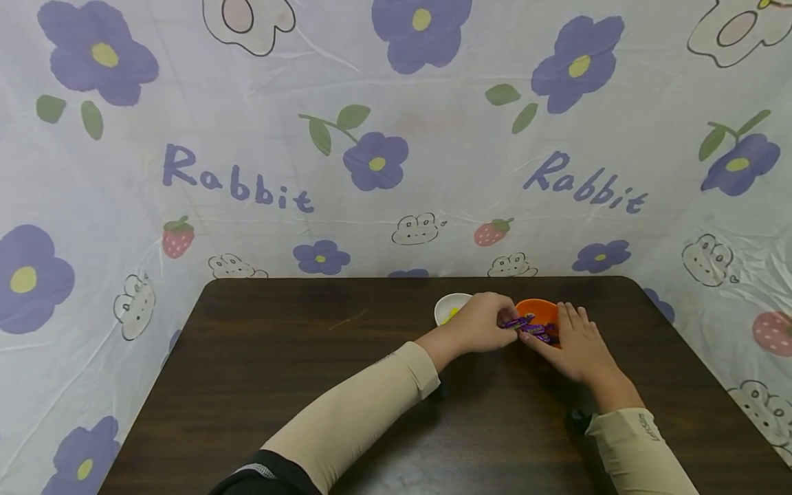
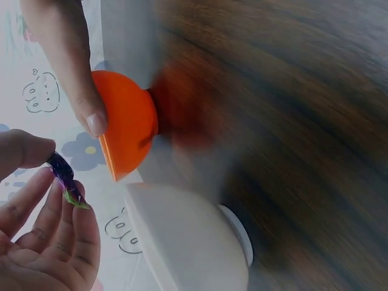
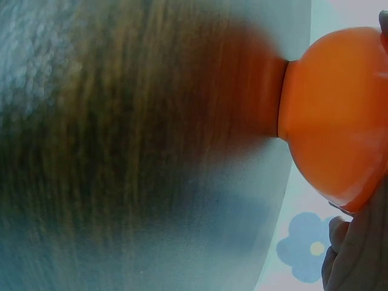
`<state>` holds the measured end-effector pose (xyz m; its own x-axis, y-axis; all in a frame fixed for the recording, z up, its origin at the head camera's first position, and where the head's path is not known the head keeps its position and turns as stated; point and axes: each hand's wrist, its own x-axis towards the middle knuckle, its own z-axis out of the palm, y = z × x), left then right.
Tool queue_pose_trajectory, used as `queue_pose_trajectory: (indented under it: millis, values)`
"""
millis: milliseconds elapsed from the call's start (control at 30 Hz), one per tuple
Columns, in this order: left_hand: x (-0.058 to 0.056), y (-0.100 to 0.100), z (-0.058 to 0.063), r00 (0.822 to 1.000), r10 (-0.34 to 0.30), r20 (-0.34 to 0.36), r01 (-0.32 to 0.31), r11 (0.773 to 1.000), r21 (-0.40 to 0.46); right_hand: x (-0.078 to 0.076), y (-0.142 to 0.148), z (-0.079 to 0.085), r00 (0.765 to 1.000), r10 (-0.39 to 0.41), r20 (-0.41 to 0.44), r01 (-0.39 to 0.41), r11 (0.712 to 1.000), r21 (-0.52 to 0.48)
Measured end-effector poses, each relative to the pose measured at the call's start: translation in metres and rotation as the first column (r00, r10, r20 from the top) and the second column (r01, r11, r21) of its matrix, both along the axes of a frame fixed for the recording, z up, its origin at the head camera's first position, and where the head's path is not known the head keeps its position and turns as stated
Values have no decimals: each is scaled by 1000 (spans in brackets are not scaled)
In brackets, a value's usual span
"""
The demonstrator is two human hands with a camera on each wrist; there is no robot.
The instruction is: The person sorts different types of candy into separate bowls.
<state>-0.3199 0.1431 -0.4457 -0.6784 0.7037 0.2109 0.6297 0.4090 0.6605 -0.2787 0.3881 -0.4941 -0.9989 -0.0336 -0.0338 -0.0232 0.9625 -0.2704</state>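
Observation:
Between thumb and fingertips, my left hand (image 1: pixel 479 324) pinches a small candy in a purple wrapper (image 2: pixel 65 179) with a green end. That hand is at the left rim of an orange bowl (image 1: pixel 537 307), where several more purple-wrapped candies (image 1: pixel 537 331) show. My right hand (image 1: pixel 577 349) grips this bowl from the right, thumb at the near rim and fingers along the far right side. In the right wrist view the orange bowl stands upright on its foot, and only parts of the fingers show at the frame's edge. Behind the left hand is a white bowl (image 2: pixel 188 242), partly hidden in the head view.
Some small yellow pieces (image 1: pixel 452 314) lie inside the white bowl. Both bowls stand near the far edge of the dark wooden table (image 1: pixel 297 385). A patterned cloth (image 1: pixel 433 110) hangs right behind that edge and along both sides.

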Motion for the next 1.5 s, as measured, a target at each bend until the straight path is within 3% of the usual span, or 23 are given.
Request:
queue_pose_trajectory:
  millis: [300,567,700,1033,1200,1500]
  values:
    - [-6,20,-4,999,27,30,-27,1000,0,4,-3,2,1000,17,-13,-17,1000,10]
    - [-7,30,-20,997,76,10,-76,997,23,7,-7,-3,999,38,-14,-38,999,10]
    - [-4,31,-22,997,79,12,-80,996,38,8,-7,-4,999,37,-11,-36,999,17]
    - [-9,9,-19,998,66,16,-67,998,9,0,-14,5,999,34,-6,-34,999,20]
    - [-11,-6,-19,997,70,-22,-69,997,18,-2,-17,5,999,34,3,-34,999,18]
    - [0,-48,-1,985,129,-115,-135,990,-42,3,-17,13,999,31,-22,-30,999,38]
